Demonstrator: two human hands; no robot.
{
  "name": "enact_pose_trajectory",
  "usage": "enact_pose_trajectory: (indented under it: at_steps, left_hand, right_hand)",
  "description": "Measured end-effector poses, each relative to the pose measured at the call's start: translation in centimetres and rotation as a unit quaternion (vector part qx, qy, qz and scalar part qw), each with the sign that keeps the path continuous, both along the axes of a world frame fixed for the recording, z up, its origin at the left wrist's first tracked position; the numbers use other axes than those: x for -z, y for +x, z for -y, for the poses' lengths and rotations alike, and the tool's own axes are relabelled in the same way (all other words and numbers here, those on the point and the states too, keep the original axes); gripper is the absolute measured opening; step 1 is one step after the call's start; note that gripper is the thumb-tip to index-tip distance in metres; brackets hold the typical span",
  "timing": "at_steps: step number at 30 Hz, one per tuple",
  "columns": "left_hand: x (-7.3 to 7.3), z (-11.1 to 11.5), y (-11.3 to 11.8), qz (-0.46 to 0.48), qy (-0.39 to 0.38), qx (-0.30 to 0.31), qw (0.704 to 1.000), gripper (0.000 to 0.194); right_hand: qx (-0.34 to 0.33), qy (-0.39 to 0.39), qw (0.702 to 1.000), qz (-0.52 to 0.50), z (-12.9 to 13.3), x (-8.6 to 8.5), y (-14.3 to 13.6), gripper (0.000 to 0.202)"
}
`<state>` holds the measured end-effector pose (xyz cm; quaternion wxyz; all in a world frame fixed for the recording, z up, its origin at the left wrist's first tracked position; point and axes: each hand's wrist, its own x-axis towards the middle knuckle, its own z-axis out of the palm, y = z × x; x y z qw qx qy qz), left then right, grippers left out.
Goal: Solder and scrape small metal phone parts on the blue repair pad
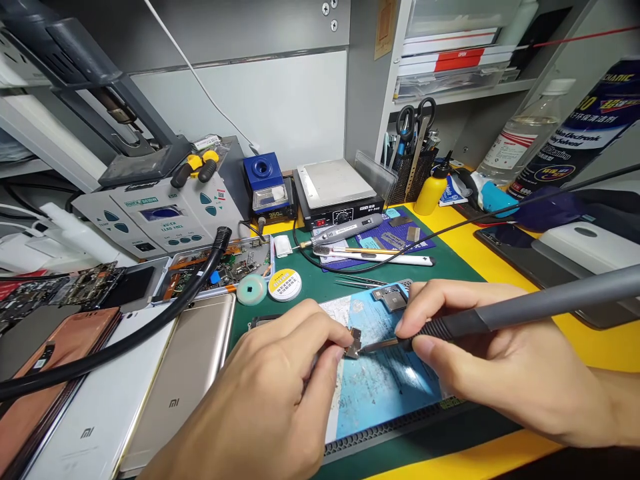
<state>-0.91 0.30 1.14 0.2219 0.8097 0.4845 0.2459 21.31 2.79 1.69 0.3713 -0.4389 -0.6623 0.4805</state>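
Left hand pinches a small, flat, brown-and-silver metal electronic part over a blue-and-white mat, toward its left edge, likely steadying it. Right hand pinches a slim grey pen-shaped tool low, presumably for control, tip at the part.

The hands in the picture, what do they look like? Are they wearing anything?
The left hand and right hand are bare: no gloves or rings show. The nails I can see look short. No sleeve, watch or bracelet shows on the right wrist.
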Motion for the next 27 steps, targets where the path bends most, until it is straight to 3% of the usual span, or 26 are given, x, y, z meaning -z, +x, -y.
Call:
enact_pose_trajectory:
  at_steps: [15,27]
  left_hand:
    - [-0.14,-0.13,-0.04,-0.005,-0.004,0.002,1.000,0.019]
    - [-0.16,-0.07,-0.01,-0.002,0.001,0.001,1.000,0.017]
  right_hand:
    - [-0.003,-0.028,1.000,0.005,-0.07,-0.26,-0.06,0.004]
    - [0.007,-0.007,1.000,0.017,0.01,-0.12,0.02,0.005]
